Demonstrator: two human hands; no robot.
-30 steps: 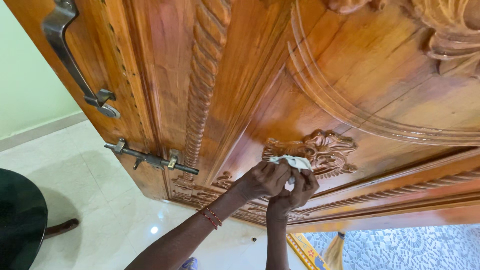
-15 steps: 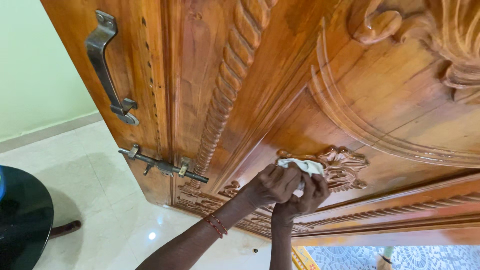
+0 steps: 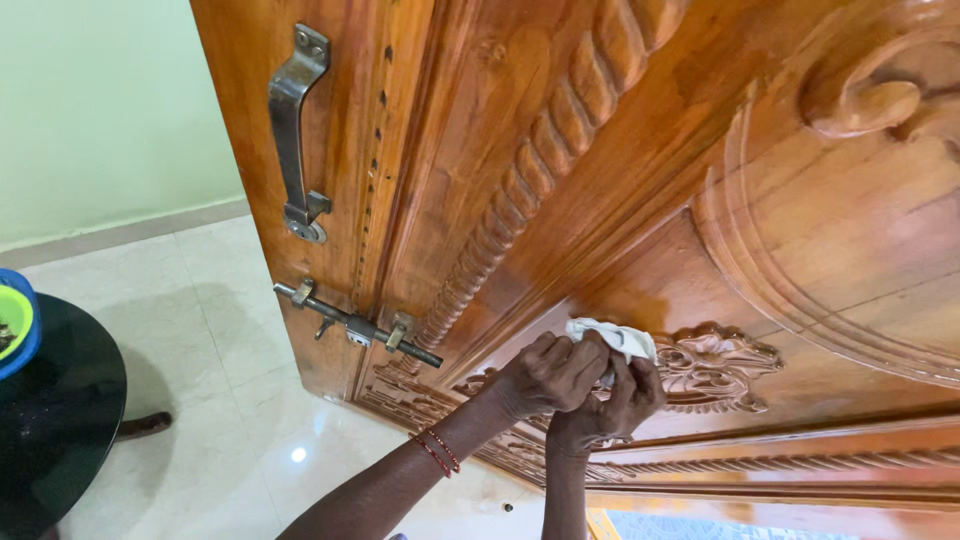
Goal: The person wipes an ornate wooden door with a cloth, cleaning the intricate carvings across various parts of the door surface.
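Cloth [image 3: 612, 338], white, crumpled, lower centre of frame, pressed against carved door [image 3: 620, 170] at left edge of floral carving [image 3: 715, 365].

Head view: left hand [image 3: 545, 373] clenched on cloth, knuckles up; red bangles [image 3: 436, 453] on its wrist. Right hand [image 3: 610, 405] below and just beside, fingers curled up over cloth's lower edge. Both hands touching.

Metal handle [image 3: 292, 130] upper left on door; slide bolt [image 3: 355, 326] below it. Pale tiled floor [image 3: 200, 320] at left. Dark round worktop [image 3: 60, 420] at left edge, blue-green bowl [image 3: 15, 325] on it.
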